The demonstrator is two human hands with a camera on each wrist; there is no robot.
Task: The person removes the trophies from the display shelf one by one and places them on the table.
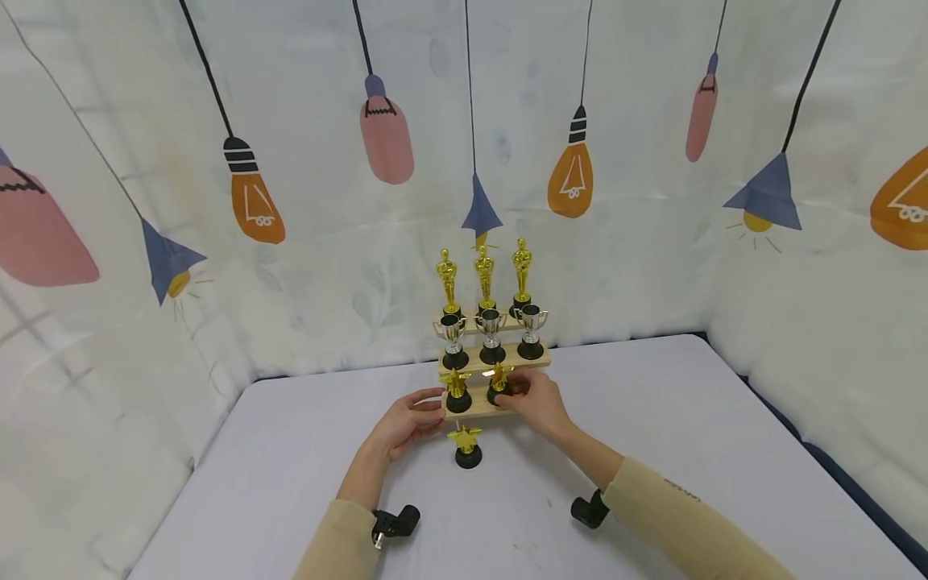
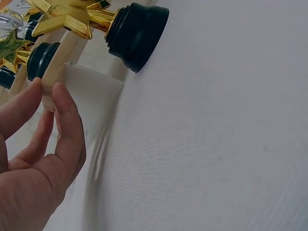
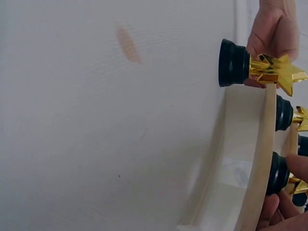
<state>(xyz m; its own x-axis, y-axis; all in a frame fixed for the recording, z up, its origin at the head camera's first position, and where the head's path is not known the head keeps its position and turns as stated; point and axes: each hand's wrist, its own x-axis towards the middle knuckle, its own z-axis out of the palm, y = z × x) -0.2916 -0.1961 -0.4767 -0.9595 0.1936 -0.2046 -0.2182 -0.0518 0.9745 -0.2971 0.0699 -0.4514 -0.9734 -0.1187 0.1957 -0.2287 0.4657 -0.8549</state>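
L hand [image 1: 413, 420] pinches L end of wooden display stand's bottom tier [image 1: 478, 406]; R hand [image 1: 540, 401] pinches gold star trophy [image 1: 498, 391] by blk base on that tier; another star trophy [image 1: 468, 456] on wht tabletop [image 1: 290, 483] in front.

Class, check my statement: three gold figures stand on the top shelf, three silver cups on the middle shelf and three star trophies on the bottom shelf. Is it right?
Not quite: the head view shows only two star trophies on the bottom shelf; a third star trophy stands on the white table in front. The rest is right.
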